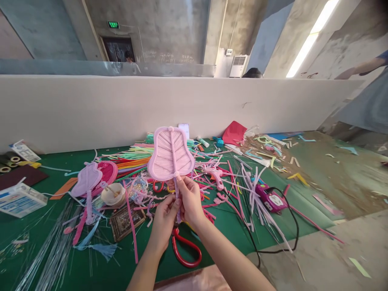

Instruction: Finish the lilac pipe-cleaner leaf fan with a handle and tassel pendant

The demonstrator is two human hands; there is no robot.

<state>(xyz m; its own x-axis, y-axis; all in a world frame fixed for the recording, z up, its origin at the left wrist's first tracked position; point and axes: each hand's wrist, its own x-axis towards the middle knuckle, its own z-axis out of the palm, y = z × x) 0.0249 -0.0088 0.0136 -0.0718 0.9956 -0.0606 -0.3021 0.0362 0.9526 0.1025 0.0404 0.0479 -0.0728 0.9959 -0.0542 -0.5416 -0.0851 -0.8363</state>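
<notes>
Both hands close on one thing: a pink fan (170,155) wound from pipe cleaners, bell-shaped, with a single rib up its middle; it stands upright above the grip, clear of the table, its thin handle running down between the fingers; the right hand (189,198) pinches the handle just under the blade, thumb and fingers shut on it; the left hand (165,214) sits just below and beside it, touching it, fingers curled round the lower handle. Directly beneath the grip lies one pair of red-handled scissors (186,250) on the green mat (91,266); to the left of the grip, well apart, lies one lilac fan (86,182) of the same shape, flat, overlapping one round magenta fan (108,171); between these and the grip sits one small pale bowl (112,194). Right of the grip lies one purple glue gun (269,200) with one black cord (295,234) looping toward the near edge; behind the held fan spreads a loose heap of coloured pipe cleaners (133,159), too many to count.
</notes>
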